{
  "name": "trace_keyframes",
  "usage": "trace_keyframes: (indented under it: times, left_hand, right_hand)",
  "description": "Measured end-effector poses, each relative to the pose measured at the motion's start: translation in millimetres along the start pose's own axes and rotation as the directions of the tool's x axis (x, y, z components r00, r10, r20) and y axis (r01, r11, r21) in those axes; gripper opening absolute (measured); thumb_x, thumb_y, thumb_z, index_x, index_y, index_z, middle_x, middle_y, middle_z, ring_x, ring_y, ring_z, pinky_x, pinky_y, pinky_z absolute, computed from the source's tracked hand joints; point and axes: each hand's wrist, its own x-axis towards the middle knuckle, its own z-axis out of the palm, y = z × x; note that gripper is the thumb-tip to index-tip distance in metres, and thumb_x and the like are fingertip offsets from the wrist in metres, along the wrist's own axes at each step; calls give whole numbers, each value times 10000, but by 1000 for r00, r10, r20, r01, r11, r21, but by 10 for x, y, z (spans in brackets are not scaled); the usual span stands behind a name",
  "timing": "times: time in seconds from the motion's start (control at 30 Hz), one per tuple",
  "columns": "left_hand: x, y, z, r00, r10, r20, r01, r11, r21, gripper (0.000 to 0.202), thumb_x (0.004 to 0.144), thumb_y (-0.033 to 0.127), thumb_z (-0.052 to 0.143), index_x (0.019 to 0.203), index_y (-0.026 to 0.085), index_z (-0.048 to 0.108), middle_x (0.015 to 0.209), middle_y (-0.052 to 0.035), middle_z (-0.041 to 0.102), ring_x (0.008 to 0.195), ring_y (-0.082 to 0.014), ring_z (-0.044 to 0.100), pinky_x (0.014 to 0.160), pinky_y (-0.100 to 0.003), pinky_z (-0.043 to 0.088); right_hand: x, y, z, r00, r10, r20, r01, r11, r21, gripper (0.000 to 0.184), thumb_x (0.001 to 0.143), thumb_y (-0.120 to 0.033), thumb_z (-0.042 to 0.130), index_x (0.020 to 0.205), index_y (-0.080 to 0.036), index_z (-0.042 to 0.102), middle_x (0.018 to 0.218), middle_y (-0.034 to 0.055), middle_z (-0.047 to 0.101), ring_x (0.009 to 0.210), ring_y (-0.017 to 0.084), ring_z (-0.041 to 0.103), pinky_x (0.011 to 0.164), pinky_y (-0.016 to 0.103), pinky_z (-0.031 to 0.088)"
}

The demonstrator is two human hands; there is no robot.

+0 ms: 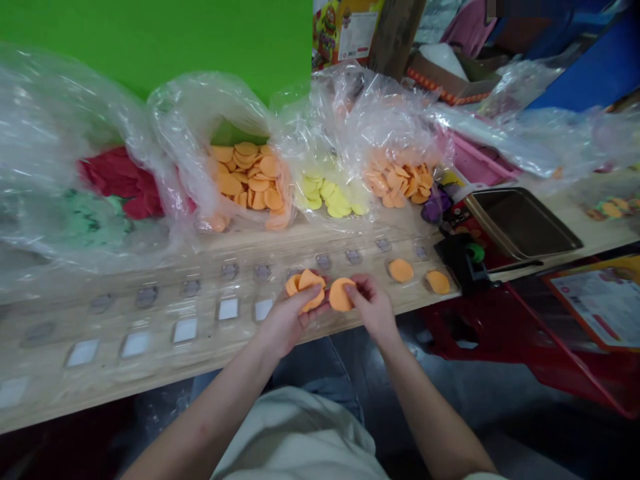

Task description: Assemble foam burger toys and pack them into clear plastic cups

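Note:
Several orange foam discs lie fanned in my left hand, its thumb pressed on top of them. Between the thumb and fingers of my right hand is a single orange disc, held close beside that stack. Both hands are over the front part of the wooden table. To the right, one orange disc and another orange disc lie in clear plastic trays. Leftward along the row, trays hold white squares, such as this white square, and small greyish pieces.
Behind the trays, open plastic bags hold red pieces, green pieces, orange discs, yellow pieces and more orange pieces. A dark metal tray and a black tape dispenser stand right. Below is a red plastic crate.

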Motion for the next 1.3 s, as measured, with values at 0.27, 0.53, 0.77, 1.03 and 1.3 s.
trace_keyframes:
  times: [0.27, 0.53, 0.77, 1.03, 1.3]
  left_hand:
    - [-130, 185, -370, 996, -49, -74, 51, 998, 23, 318, 698, 127, 588, 1015, 154, 569, 1033, -76, 633, 955, -186, 600, 796, -283, 506]
    - [-250, 165, -369, 995, -64, 73, 28, 909, 415, 396, 644, 285, 714, 984, 170, 545, 955, -79, 624, 839, -212, 619, 647, -303, 524]
    - [-453, 345, -709, 993, 54, -107, 6, 868, 497, 384, 691, 393, 653, 999, 191, 543, 951, -56, 603, 887, -198, 588, 683, -269, 496]
    - [-695, 370, -1003, 973, 80, -215, 14, 915, 403, 383, 645, 367, 698, 966, 193, 582, 944, -55, 639, 894, -204, 604, 725, -287, 494]
    - [-649, 288, -1008, 965, 102, -243, -69, 988, 140, 312, 645, 259, 718, 919, 160, 608, 932, -53, 651, 853, -157, 609, 761, -250, 486]
  right_hand:
    - [139, 219, 82, 938, -291, 187, 345, 748, -567, 173, 809, -249, 516, 947, -181, 597, 847, 76, 622, 848, 216, 539, 779, 365, 431]
    - [-9, -163, 287, 941, -170, 293, 219, 965, -144, 295, 825, -365, 488, 1059, -198, 553, 948, 63, 600, 883, 195, 554, 758, 340, 464]
    - [5, -234, 457, 988, -78, 134, 93, 990, -109, 219, 750, -362, 576, 874, -186, 534, 789, 10, 583, 696, 144, 547, 639, 275, 449]
    - [-97, -79, 745, 839, -253, 483, 515, 659, -549, 110, 816, -235, 509, 879, -192, 589, 801, 59, 605, 824, 215, 514, 751, 354, 412]
    - [-266, -205, 817, 910, -306, 278, 404, 799, -446, 242, 822, -299, 494, 1029, -199, 570, 1012, 105, 558, 940, 235, 507, 782, 380, 440]
